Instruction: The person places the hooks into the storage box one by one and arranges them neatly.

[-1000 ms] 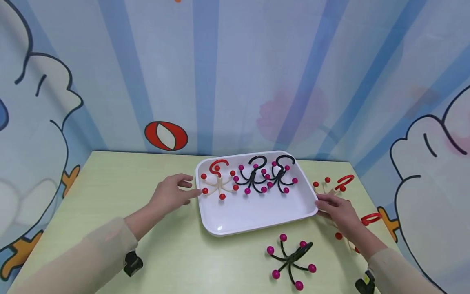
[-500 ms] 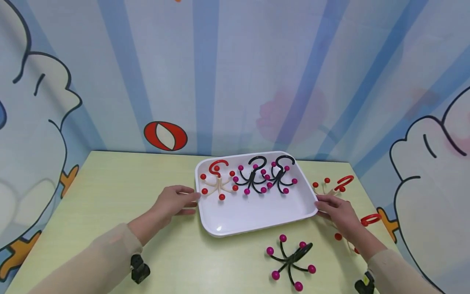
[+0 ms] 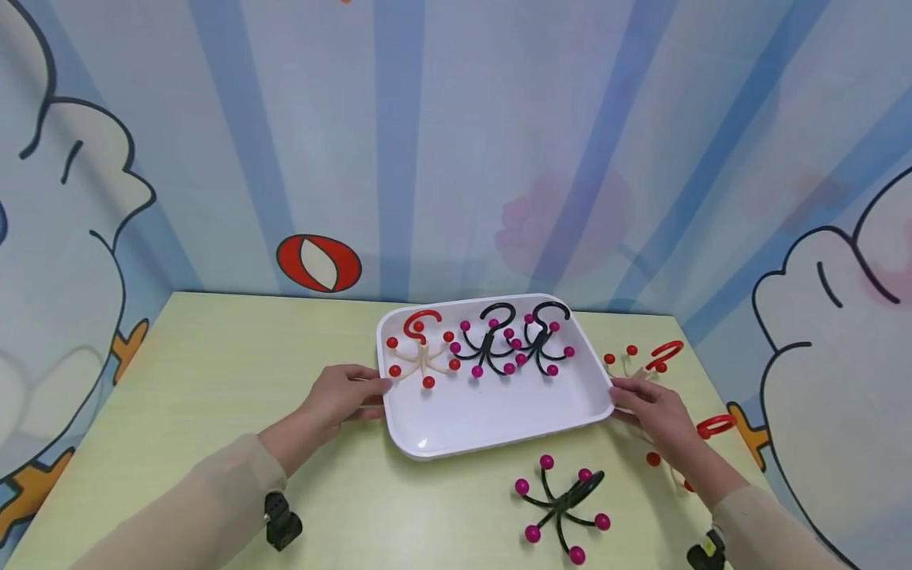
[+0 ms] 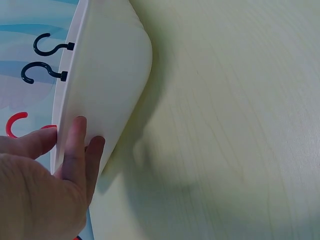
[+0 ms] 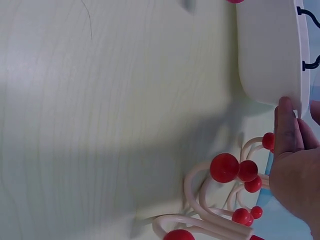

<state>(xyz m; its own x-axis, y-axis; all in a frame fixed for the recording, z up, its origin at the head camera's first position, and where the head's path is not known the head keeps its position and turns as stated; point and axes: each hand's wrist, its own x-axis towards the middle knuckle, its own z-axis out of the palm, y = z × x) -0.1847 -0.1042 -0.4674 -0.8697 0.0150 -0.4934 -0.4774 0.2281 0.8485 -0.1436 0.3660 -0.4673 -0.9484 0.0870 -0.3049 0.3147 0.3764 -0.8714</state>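
Note:
A white rectangular tray (image 3: 492, 419) is held at its two ends. My left hand (image 3: 347, 393) grips its left rim, thumb over the edge and fingers (image 4: 76, 150) against the outer wall. At the right corner my right hand (image 3: 651, 405) pinches the rim in the same way. Inside the tray lie a cream massager (image 3: 423, 356) with a red hook handle and red-tipped legs, and two black massagers, one in the middle (image 3: 488, 344) and one at the right (image 3: 541, 340), with black hooks and magenta ball tips.
Another black massager (image 3: 564, 503) stands on the table (image 3: 214, 372) in front of the tray. Two cream massagers with red handles, one farther back (image 3: 648, 368) and one nearer (image 3: 673, 471), are beside my right hand, partly hidden. A patterned curtain (image 3: 463, 158) hangs behind.
My left hand has moved slightly down along the tray's left side and closed on the rim. My right hand stays at the right corner; the massagers in the tray have not shifted.

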